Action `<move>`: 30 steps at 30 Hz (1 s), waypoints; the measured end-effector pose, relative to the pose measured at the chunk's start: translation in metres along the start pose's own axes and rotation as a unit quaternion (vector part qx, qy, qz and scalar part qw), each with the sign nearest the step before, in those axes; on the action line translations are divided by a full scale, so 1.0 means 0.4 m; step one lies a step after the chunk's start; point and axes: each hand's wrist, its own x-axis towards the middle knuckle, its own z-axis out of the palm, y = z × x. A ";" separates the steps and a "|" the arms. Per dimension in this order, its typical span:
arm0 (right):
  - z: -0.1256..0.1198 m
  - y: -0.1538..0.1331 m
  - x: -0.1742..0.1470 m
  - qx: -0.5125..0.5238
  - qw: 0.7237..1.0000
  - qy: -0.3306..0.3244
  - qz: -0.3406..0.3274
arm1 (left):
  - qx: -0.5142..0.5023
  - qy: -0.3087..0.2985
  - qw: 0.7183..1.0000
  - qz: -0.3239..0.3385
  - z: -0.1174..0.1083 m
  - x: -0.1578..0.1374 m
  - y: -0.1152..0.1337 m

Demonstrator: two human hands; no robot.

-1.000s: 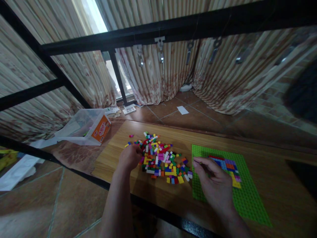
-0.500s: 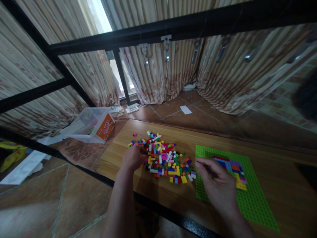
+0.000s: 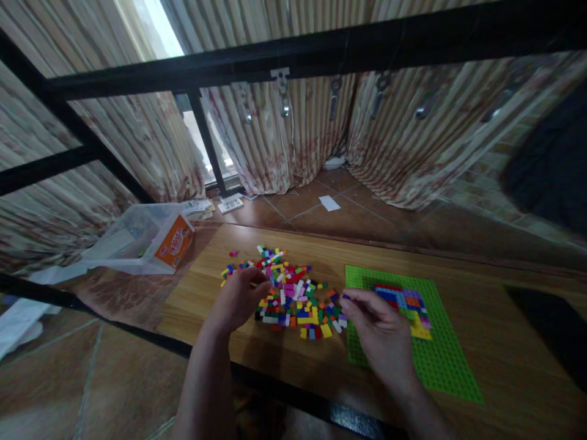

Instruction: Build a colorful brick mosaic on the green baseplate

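Note:
My left hand (image 3: 239, 297) hovers over the left side of a loose pile of small coloured toy bricks (image 3: 293, 292). Its thumb and forefinger are a little apart, with no brick visible between them; the other fingers are partly hidden. Between the pile and a green studded baseplate (image 3: 452, 360), my right hand (image 3: 384, 327) pinches a small dark blue or purple brick (image 3: 346, 297) at its fingertips. A flat patch of joined bricks (image 3: 413, 302) in blue, red, orange, yellow and pink sits on the baseplate, partly covered by the right hand.
The wooden tabletop (image 3: 293, 357) has a black frame edge. A clear plastic bin (image 3: 132, 263) with an orange label stands at the left. A dark flat object (image 3: 550, 330) lies at the right. A black metal bar (image 3: 302, 58) with hooks crosses above, before curtains (image 3: 316, 131).
The view has turned slightly right, so things sit further left. My left hand's thumb and forefinger show more clearly over the pile. My right hand keeps its pinch near the baseplate's left edge.

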 end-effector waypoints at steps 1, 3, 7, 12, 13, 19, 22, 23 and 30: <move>0.002 -0.004 0.001 0.022 1.000 -0.004 0.014 | -0.070 -0.016 0.997 0.021 0.014 -0.005 0.013; 0.005 -0.012 0.004 0.066 0.997 -0.011 0.042 | -0.207 -0.056 0.976 0.047 0.056 -0.012 0.042; 0.006 -0.022 0.011 0.125 0.989 -0.016 0.075 | -0.332 -0.097 0.936 0.069 0.151 -0.022 0.098; -0.002 -0.019 0.014 0.075 0.997 -0.024 0.019 | -0.386 -0.125 0.909 0.096 0.206 -0.031 0.127; -0.004 -0.017 0.013 0.059 0.998 -0.026 0.002 | -0.388 -0.119 0.908 0.103 0.210 -0.032 0.129; -0.013 -0.009 0.009 0.020 0.999 -0.033 -0.033 | -0.380 -0.097 0.914 0.105 0.217 -0.037 0.142; -0.017 -0.007 0.009 0.011 0.999 -0.033 -0.021 | -0.372 -0.089 0.919 0.099 0.218 -0.038 0.146; -0.019 -0.007 0.010 0.009 0.999 -0.034 -0.015 | -0.369 -0.084 0.920 0.096 0.218 -0.038 0.147; -0.021 -0.015 0.013 0.029 0.998 -0.052 0.035 | -0.351 -0.063 0.929 0.093 0.223 -0.041 0.143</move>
